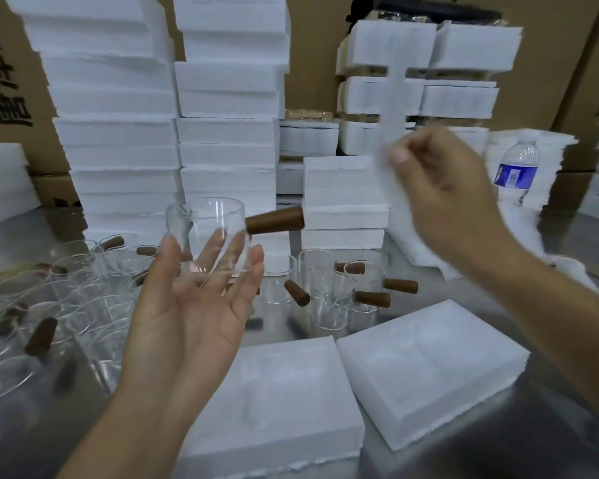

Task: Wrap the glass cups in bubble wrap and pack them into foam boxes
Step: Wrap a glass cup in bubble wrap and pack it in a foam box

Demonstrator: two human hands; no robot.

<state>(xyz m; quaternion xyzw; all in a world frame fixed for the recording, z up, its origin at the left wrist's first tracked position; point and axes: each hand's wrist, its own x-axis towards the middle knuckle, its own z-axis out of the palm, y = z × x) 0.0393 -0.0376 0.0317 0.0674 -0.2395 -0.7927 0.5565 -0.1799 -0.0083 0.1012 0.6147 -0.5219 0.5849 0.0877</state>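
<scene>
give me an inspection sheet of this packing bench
surface: metal table, reflective
job's things: glass cup with wooden handle held up; loose cups standing left and centre; two foam boxes in front, recesses up; white wrap sheet, blurred
clutter: water bottle at right
hands: left hand palm up, cup resting on its straight fingers; right hand pinches the sheet
cables: nothing seen
surroundings: foam box stacks, cardboard cartons behind
</scene>
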